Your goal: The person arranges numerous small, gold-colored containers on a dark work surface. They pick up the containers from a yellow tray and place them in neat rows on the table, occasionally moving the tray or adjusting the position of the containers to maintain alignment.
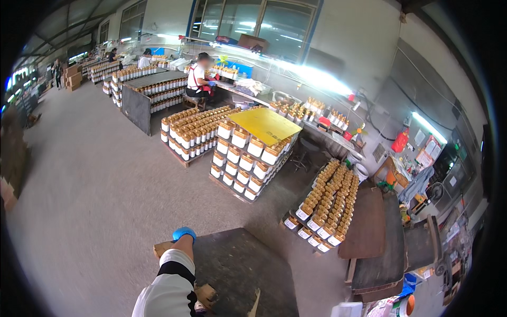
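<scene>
Reaching forward from the lower edge, my left arm in a white sleeve with a black band ends in a blue glove. My left hand (184,233) is closed at the far left corner of a large dark board (240,267), though its fingers are mostly hidden. A pale wooden end (161,248) sticks out under that corner, beside the wrist. Tan torn-looking patches (206,295) show on the board near my forearm. My right hand is out of the picture.
Ahead stand stacked white containers with gold tops (240,156), partly covered by a yellow sheet (268,124). More gold-topped containers (325,203) stand at the right, beside leaning brown boards (364,222). A seated person (197,76) works at a long bench. Grey floor (100,195) extends left.
</scene>
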`<state>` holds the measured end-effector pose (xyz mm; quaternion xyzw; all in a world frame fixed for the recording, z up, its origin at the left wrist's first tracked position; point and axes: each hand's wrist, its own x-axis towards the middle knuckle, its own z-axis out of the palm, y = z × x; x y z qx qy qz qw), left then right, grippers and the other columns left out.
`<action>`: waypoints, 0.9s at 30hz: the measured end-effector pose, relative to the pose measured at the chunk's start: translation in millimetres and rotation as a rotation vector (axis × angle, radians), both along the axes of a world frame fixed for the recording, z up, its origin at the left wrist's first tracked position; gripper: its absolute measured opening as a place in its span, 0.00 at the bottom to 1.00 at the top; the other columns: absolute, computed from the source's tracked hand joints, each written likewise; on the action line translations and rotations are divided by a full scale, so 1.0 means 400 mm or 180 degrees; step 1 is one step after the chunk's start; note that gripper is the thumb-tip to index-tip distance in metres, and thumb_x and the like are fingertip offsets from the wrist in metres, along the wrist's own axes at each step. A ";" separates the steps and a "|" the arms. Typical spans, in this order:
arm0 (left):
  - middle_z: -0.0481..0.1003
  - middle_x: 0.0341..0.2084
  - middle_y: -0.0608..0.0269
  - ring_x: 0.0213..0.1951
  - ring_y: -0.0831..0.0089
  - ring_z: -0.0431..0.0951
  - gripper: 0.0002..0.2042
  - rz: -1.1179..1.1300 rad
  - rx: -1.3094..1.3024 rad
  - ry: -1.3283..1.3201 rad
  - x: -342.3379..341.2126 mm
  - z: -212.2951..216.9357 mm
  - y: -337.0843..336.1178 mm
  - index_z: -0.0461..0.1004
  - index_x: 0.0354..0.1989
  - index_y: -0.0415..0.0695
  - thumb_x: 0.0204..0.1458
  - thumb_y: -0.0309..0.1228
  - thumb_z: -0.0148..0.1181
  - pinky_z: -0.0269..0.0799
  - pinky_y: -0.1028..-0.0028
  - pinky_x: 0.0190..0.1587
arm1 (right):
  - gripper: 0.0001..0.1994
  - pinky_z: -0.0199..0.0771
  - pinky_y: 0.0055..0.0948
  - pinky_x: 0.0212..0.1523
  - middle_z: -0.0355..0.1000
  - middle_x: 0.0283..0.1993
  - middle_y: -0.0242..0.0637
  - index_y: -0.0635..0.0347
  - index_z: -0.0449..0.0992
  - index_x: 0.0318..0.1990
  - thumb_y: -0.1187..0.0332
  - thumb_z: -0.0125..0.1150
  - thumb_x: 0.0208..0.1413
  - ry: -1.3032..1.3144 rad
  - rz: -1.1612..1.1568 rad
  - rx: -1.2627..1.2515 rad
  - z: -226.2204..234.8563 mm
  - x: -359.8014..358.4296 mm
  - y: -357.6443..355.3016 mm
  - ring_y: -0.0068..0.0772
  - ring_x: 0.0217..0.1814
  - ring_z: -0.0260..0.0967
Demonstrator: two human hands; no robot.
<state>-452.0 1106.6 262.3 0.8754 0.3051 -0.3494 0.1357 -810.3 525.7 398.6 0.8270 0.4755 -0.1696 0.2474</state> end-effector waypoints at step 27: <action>0.78 0.43 0.59 0.44 0.60 0.79 0.14 0.0213 -0.0094 -0.0698 -0.057 -0.069 0.002 0.80 0.42 0.48 0.51 0.34 0.51 0.75 0.55 0.36 | 0.30 0.69 0.44 0.50 0.69 0.51 0.51 0.63 0.63 0.56 0.48 0.49 0.54 0.1509 -0.5499 0.3068 -0.132 0.540 0.240 0.49 0.49 0.69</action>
